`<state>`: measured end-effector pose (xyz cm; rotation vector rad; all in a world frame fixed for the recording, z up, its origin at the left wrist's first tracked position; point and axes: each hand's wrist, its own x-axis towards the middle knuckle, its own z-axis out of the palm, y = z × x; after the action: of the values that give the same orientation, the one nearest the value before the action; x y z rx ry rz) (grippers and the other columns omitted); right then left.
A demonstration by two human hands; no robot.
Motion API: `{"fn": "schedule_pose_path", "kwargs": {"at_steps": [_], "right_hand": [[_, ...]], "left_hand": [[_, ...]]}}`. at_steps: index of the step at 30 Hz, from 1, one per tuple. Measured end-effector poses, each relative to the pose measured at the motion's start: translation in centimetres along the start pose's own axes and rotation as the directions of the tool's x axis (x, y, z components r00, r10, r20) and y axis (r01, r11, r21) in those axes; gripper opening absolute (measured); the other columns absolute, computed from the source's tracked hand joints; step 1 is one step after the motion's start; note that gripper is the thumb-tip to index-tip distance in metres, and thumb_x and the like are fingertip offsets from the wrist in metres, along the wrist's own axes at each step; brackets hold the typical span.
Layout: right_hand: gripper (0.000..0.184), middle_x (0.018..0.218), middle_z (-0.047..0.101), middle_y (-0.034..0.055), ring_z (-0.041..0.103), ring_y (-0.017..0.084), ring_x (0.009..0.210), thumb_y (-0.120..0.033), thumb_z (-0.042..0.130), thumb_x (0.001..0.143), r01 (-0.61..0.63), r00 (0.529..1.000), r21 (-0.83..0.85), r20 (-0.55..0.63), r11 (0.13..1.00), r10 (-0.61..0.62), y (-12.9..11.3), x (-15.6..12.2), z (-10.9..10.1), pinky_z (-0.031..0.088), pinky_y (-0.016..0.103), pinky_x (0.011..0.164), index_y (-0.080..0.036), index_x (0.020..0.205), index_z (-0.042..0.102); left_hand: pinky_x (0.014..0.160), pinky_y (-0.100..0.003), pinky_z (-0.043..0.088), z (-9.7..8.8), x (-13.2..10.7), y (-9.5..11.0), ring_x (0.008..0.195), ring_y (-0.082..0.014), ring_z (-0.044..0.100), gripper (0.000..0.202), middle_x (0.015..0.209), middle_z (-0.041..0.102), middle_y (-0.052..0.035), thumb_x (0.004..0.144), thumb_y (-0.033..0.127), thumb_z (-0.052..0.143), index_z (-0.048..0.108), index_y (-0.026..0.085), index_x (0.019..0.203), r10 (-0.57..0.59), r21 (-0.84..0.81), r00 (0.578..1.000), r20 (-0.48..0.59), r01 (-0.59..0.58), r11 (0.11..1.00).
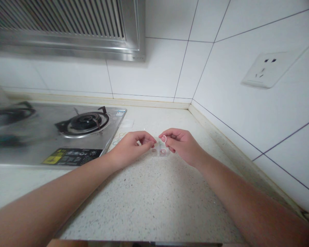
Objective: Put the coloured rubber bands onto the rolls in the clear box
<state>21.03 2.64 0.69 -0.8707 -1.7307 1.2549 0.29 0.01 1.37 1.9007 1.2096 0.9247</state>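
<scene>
Ring, white (166, 138): held off the table (159, 199) between thumb and forefinger of the right hand (181, 140). Clock positions are taken from the clear compartment box (159, 154), 12 o'clock being the back wall.

Location: the ring sits at 1 o'clock, near the box and apart from the left hand (136, 145). Left hand: at 9 o'clock, thumb and forefinger drawn close at the tips; whether they grip anything cannot be told.

Handling (judged by appearance): very light; thin, probably soft and elastic; little risk of breakage, but easily dropped or flicked away. Grip one side of the band with the finger pads, leaving the loop unobstructed. The box appears to be light, rigid plastic; steady it by its outer wall. Reddish rings (163, 151) lie in its near compartment.

Surface: pale, speckled and apparently smooth, so the box may slide. Loose coloured loops (117, 140) lie between 9 and 10 o'clock; a flat clear piece (128, 123) lies at 10.

Room: gas hob (115, 118) toward 9 to 10 o'clock; range hood (132, 34) between 10 and 11; wall socket (264, 70) at 2; white tiles (154, 75) at 12.
</scene>
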Motion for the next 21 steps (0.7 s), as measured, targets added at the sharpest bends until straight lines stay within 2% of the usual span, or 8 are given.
{"fn": "schedule_pose_path", "kwargs": {"at_steps": [9, 21], "right_hand": [[0.027, 0.059, 0.052, -0.0026, 0.042, 0.007, 0.051, -0.041, 0.065, 0.085, -0.007, 0.999, -0.013, 0.031, 1.0, 0.007, -0.4, -0.17, -0.17, 0.032, 0.022, 0.046, -0.016, 0.094, 0.071], [0.023, 0.062, 0.055, -0.0018, 0.043, 0.007, 0.051, -0.039, 0.066, 0.085, 0.019, 0.999, -0.005, 0.032, 1.0, -0.018, -0.16, -0.12, -0.32, 0.033, 0.022, 0.046, -0.017, 0.09, 0.07]], "left_hand": [[0.067, -0.025, 0.046, 0.14, -0.01, -0.23, 0.075, -0.0144, 0.06, 0.021, 0.084, 0.07, -0.0037, 0.088, 0.032, 0.056, 0.07, 0.016, 0.091, 0.012, 0.022, 1.0, 0.026, -0.013, 1.0], [0.06, -0.022, 0.041, 0.03, -0.11, -0.18, 0.066, -0.0114, 0.055, 0.02, 0.079, 0.068, -0.0011, 0.087, 0.031, 0.057, 0.07, 0.017, 0.092, 0.032, 0.07, 0.999, 0.026, -0.034, 0.997]]}}
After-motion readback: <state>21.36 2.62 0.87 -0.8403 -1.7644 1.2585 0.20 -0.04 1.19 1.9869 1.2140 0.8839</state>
